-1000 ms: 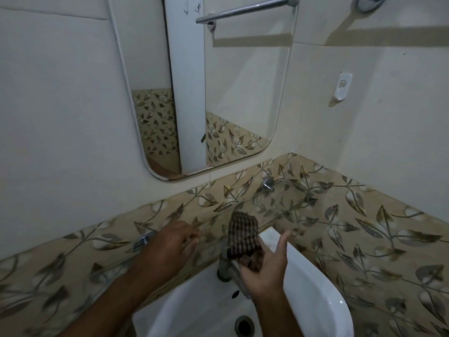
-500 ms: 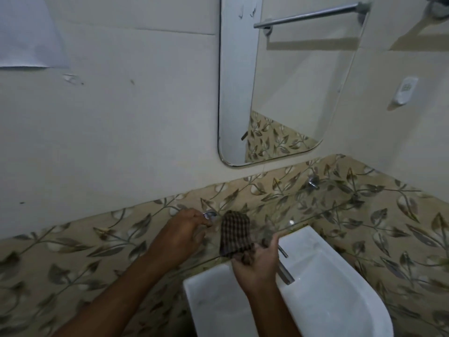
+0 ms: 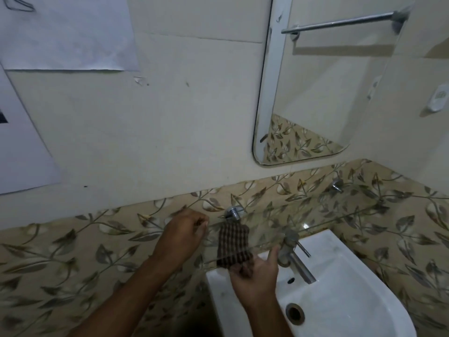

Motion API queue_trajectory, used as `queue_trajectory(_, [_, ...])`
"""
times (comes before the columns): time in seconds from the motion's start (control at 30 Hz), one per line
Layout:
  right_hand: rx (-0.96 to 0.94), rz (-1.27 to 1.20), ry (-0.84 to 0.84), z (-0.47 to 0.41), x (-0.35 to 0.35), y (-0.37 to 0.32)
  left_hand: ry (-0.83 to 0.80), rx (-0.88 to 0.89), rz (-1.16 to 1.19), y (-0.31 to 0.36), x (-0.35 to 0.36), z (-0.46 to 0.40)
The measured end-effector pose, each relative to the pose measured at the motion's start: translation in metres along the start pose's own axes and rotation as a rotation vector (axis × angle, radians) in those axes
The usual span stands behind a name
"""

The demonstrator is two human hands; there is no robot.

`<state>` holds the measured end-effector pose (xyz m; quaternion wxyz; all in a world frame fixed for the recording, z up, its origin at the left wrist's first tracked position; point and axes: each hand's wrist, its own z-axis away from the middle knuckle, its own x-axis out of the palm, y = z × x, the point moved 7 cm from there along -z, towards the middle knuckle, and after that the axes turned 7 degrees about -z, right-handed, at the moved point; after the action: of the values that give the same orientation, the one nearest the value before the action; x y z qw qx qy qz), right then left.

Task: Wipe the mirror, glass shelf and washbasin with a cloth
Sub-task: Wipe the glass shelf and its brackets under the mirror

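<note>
A brown striped cloth (image 3: 233,245) lies over the left end of the clear glass shelf (image 3: 323,216), which runs along the leaf-patterned tiles above the washbasin (image 3: 340,297). My right hand (image 3: 255,276) grips the cloth's lower edge from under the shelf's front edge. My left hand (image 3: 182,233) pinches the shelf's left end beside the cloth. The mirror (image 3: 323,93) hangs on the wall at upper right.
A chrome tap (image 3: 295,256) rises from the basin just right of my right hand. Chrome shelf brackets (image 3: 233,212) hold the glass to the wall. Paper sheets (image 3: 65,32) are stuck at upper left. A white wall hook (image 3: 438,97) sits right of the mirror.
The view has swung left, so the mirror and basin now sit further right. Both hands and the cloth have moved left along the shelf to its left end.
</note>
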<state>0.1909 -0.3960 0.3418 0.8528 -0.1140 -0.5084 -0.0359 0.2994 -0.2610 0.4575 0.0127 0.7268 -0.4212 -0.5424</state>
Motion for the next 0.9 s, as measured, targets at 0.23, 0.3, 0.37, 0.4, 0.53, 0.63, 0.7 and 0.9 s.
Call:
queue_trajectory(0.23, [0.053,-0.063,-0.037,0.007,0.006,0.026,0.011,-0.014,-0.011,-0.008,-0.005,0.005])
queue_trajectory(0.3, [0.071,-0.084,-0.021,0.008,0.018,0.034,0.019,-0.014,-0.011,-0.007,-0.006,0.006])
queue_trajectory(0.37, [0.118,-0.041,-0.016,0.015,0.019,0.045,0.033,-0.011,-0.007,-0.009,-0.007,0.008])
queue_trajectory(0.4, [0.151,-0.03,-0.023,0.023,0.019,0.049,0.035,-0.007,-0.001,-0.01,-0.008,0.011])
queue_trajectory(0.53, [0.087,0.034,-0.01,0.024,-0.003,0.025,0.048,0.006,0.036,-0.019,-0.014,0.022])
queue_trajectory(0.63, [0.038,-0.058,0.005,0.008,0.003,0.012,0.085,0.003,0.033,-0.021,-0.019,0.024])
queue_trajectory(0.7, [0.04,-0.039,0.026,0.001,0.013,0.024,0.091,0.007,0.021,-0.017,-0.019,0.022])
queue_trajectory(0.9, [0.195,0.049,-0.022,0.034,0.017,0.057,0.063,0.021,-0.027,-0.016,-0.011,0.017])
